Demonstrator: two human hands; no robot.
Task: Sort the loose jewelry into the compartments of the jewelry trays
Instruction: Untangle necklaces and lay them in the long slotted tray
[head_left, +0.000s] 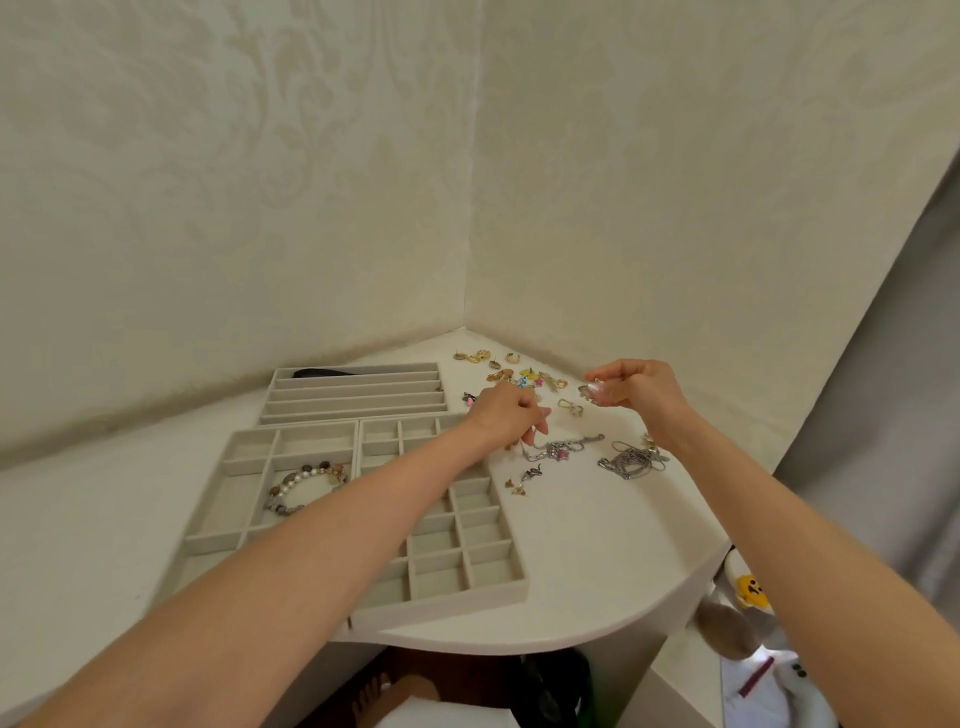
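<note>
Lying in left tray (218, 543): beaded bracelet (298, 476) | back tray (358, 384): dark item (324, 372)

Tiny indistinct piece (588, 391) between right-hand fingers (607, 374)

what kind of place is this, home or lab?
Probably a home, a bedroom or dressing corner: patterned wallpaper, a rounded white corner shelf, grey jewelry trays and loose earrings.
</note>
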